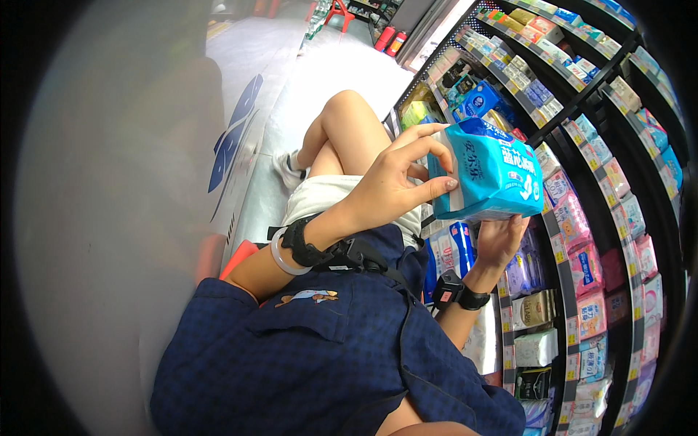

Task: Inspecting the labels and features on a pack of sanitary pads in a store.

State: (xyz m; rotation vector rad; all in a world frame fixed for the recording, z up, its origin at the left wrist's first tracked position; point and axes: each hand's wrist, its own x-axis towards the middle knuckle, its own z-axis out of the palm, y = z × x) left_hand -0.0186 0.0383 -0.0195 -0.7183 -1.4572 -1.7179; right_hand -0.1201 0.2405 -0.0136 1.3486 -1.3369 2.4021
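A turquoise and dark blue soft plastic pack of sanitary pads (493, 171) is held up in front of the shelves, with white printed writing on its faces. My left hand (406, 169) pinches its pale near end between thumb and bent fingers. Against the pack's lower side rests my right hand (500, 242), thumb showing; its other fingers are mostly hidden behind the pack. A black strap and a pale bangle (289, 253) circle my left wrist and forearm. On my right wrist sits a black band with a small box-shaped device (450, 289).
Black store shelves (553, 229) full of packaged pads and tissues curve along the right, price tags on their edges. A pale glossy panel (136, 218) stands close on the left. Farther off are two red fire extinguishers (390, 42) and a red plastic chair (341, 15).
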